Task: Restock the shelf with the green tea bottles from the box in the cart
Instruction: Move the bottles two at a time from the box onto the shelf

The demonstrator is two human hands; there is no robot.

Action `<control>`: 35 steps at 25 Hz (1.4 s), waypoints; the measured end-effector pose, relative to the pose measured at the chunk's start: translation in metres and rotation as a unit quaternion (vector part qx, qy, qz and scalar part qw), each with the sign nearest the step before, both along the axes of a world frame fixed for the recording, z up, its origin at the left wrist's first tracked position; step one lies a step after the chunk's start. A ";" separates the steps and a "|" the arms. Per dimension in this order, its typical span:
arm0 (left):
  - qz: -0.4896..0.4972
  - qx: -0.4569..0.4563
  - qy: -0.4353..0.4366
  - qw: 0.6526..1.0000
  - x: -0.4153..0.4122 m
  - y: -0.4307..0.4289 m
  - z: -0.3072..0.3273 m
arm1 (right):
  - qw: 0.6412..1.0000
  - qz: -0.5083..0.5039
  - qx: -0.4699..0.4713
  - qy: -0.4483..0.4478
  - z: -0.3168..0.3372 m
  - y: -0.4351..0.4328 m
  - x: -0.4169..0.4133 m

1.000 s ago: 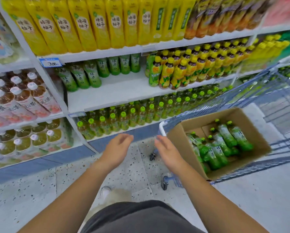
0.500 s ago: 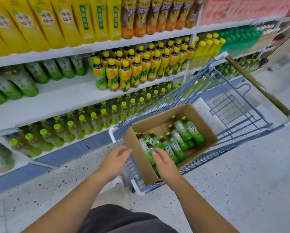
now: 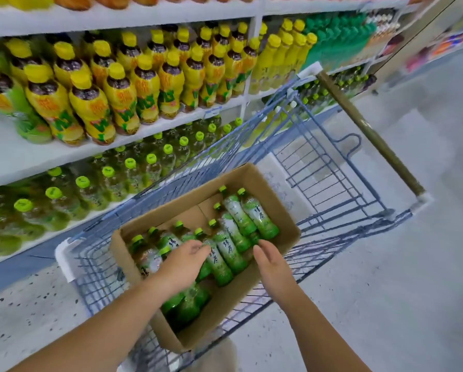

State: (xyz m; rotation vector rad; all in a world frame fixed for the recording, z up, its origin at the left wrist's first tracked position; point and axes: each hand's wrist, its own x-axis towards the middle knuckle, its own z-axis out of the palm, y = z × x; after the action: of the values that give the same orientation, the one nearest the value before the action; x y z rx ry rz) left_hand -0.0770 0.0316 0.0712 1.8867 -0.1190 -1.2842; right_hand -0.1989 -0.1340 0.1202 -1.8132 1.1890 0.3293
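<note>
Green tea bottles point(image 3: 260, 218) lie flat inside the box point(image 3: 270, 194) in the cart point(image 3: 171, 185). Left grip point(image 3: 183, 261), fingers loosely extended, rests on bottles at mid-box. Right grip point(image 3: 271, 261), relaxed and empty, hovers inside the box's right wall, just beside them.

One head-worn view looks steeply down, close over the cart point(image 3: 332, 167), shelves point(image 3: 64, 154) at left.

One cardboard box point(image 3: 274, 202) sits in one wire cart point(image 3: 370, 130). Nine green caps show among the green tea bottles point(image 3: 260, 218) in the box. At its near corner, under the left forearm, lie what look like two more bottles with their caps hidden, so about eleven. Two hands are in the box, a left hand point(image 3: 183, 260) and a right hand point(image 3: 272, 261). Three shelf boards point(image 3: 5, 157) are in view.
</note>
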 end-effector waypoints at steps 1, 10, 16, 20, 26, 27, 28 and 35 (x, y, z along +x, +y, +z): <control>0.005 0.004 0.008 1.000 0.003 -0.014 -0.014 | 1.000 0.014 -0.008 0.007 -0.011 -0.020 0.005; 0.055 0.015 0.032 0.998 0.028 -0.145 -0.157 | 0.952 0.196 -0.168 0.162 -0.161 -0.167 0.044; 0.145 0.055 -0.067 0.986 0.075 -0.222 -0.216 | 0.913 0.258 -0.216 0.231 -0.190 -0.186 0.059; 0.154 0.085 -0.055 0.983 0.092 -0.249 -0.233 | 0.896 0.292 -0.235 0.239 -0.198 -0.192 0.068; 0.115 0.084 -0.005 0.990 0.107 -0.263 -0.259 | 0.875 0.335 -0.238 0.255 -0.208 -0.199 0.076; 0.110 0.074 -0.002 0.991 0.108 -0.260 -0.264 | 0.875 0.336 -0.234 0.258 -0.209 -0.200 0.078; 0.105 0.065 -0.001 0.992 0.108 -0.257 -0.267 | 0.876 0.336 -0.230 0.260 -0.210 -0.200 0.079; 0.163 -0.059 0.041 0.984 0.097 -0.229 -0.258 | 0.912 0.276 -0.178 0.247 -0.209 -0.202 0.091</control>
State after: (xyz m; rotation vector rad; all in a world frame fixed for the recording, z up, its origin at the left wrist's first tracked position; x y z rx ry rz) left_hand 0.0199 -0.1978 -0.1869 1.6679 0.1486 -1.1023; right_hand -0.1076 -0.3355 -0.0885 -2.4755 1.0856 0.9994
